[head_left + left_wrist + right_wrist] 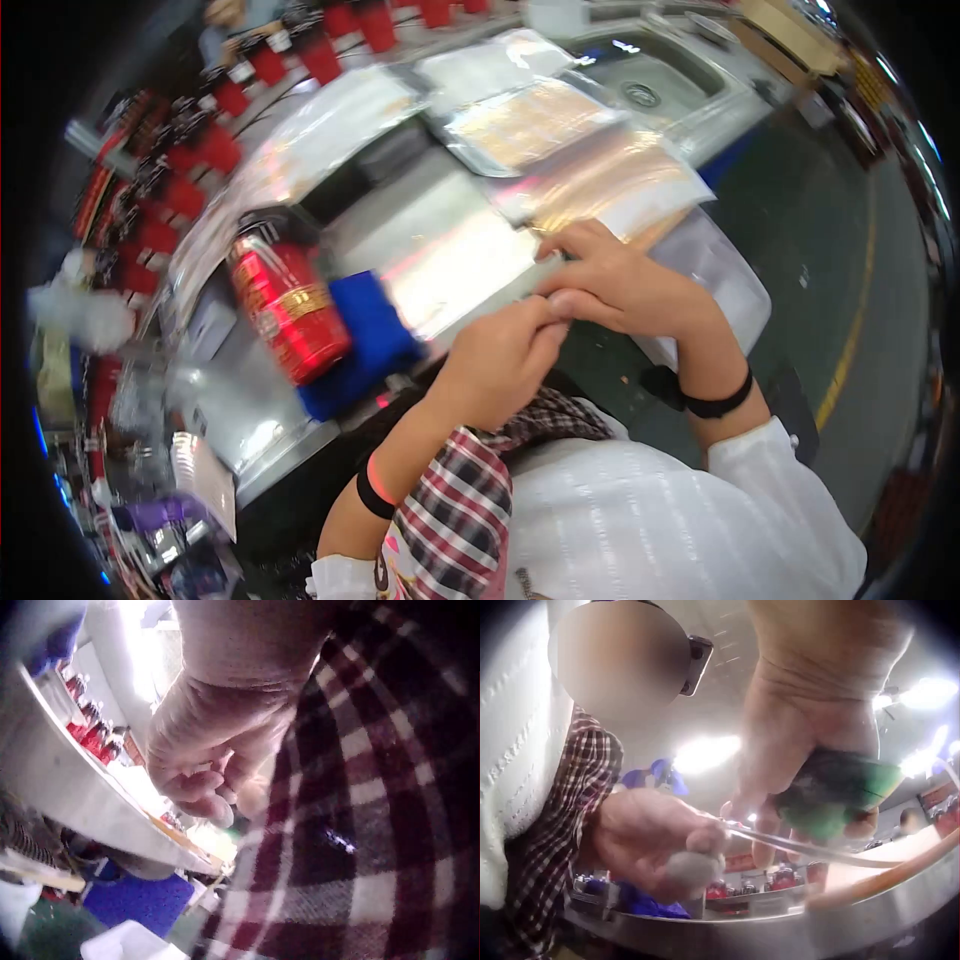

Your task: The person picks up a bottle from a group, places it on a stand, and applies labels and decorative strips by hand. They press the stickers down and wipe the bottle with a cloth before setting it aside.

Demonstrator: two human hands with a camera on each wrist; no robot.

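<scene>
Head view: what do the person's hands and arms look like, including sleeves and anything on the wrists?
The left hand and right hand wear no gloves. Both white sleeves stop well short of the wrists. The left forearm has a black band with an orange-pink edge; the right has a black band with a dark, rounded piece beside it.

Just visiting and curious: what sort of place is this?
Probably a factory workshop: red, dark-topped containers in rows, a metal sink, and a yellow line on the green floor.
</scene>
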